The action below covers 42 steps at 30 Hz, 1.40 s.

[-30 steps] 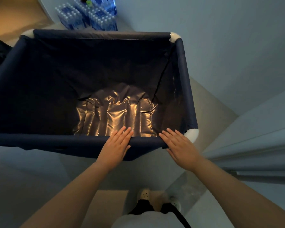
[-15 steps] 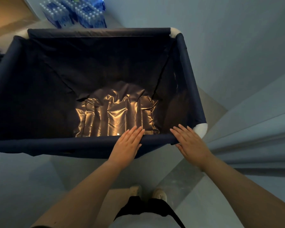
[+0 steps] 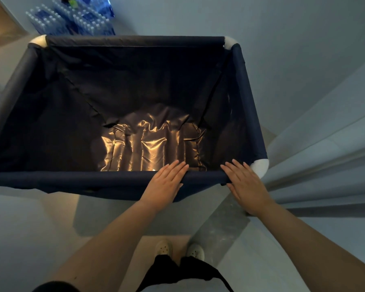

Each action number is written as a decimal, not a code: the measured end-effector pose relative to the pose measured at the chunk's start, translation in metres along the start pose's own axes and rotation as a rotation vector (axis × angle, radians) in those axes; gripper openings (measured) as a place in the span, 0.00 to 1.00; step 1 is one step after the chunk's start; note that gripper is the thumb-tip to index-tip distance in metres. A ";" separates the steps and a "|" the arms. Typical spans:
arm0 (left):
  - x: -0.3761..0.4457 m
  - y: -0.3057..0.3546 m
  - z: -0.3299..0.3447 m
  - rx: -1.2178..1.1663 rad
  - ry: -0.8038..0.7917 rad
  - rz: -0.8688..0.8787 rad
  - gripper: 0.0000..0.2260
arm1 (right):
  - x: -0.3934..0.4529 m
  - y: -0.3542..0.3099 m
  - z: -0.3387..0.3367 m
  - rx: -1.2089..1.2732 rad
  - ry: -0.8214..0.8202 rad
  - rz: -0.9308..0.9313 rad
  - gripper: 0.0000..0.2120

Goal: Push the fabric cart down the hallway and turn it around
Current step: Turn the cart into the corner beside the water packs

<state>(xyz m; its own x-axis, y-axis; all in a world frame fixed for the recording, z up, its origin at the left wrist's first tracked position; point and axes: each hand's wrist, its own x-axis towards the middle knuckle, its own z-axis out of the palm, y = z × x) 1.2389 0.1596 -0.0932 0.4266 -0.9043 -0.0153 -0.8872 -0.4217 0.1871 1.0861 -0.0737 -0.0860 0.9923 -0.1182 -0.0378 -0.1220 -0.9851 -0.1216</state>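
Navy cloth: my dark blue fabric cart (image 3: 122, 114) with its tube rim and white plastic corner caps stands on the pale hallway floor (image 3: 30, 218), right in front of my feet
Near rail: the fabric-sleeved bar (image 3: 93, 178) closest to me, where both palms rest
Left hand: my left hand (image 3: 167, 182) lies flat over the rail, fingers straight and together, nothing gripped
Right hand: my right hand (image 3: 243, 182) lies flat just beside the white near-right corner cap (image 3: 260, 165), fingers extended, not curled round the bar
Inside: empty apart from the wrinkled shiny liner (image 3: 150, 144) at the bottom
Step in hand, as I judge it: pushing forward, with the turn not yet done
How to do it well: I would press with the heels of both palms level and evenly; both hands sit on the right half of the rail, so an uneven shove would probably swing the cart leftward
Right side: the pale wall (image 3: 325, 144) runs close to the near-right corner, so I would keep that corner off it
Ahead: shrink-wrapped packs of water bottles (image 3: 72, 20) stand beyond the far rail (image 3: 135, 41), near enough to mind when turning
Heading: the cart faces away from me, toward the bottles
Long axis: the rim seems longer left to right, across my path; the wide lens makes this uncertain
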 end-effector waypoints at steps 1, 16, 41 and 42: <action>0.004 0.002 0.000 0.003 0.000 0.011 0.23 | -0.003 0.003 0.000 0.004 0.006 0.011 0.25; 0.049 -0.003 -0.007 0.041 -0.035 0.211 0.23 | -0.026 0.003 0.004 -0.011 0.046 0.188 0.28; 0.121 -0.208 -0.047 0.149 -0.100 0.390 0.23 | 0.129 -0.157 0.017 0.051 0.055 0.520 0.28; 0.124 -0.214 -0.048 0.144 -0.095 0.384 0.23 | 0.138 -0.161 0.017 0.049 0.049 0.521 0.28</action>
<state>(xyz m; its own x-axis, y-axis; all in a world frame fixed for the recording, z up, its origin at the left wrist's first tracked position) 1.4902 0.1407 -0.0878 0.0483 -0.9968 -0.0633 -0.9970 -0.0520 0.0580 1.2418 0.0709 -0.0885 0.7993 -0.5980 -0.0594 -0.5996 -0.7869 -0.1456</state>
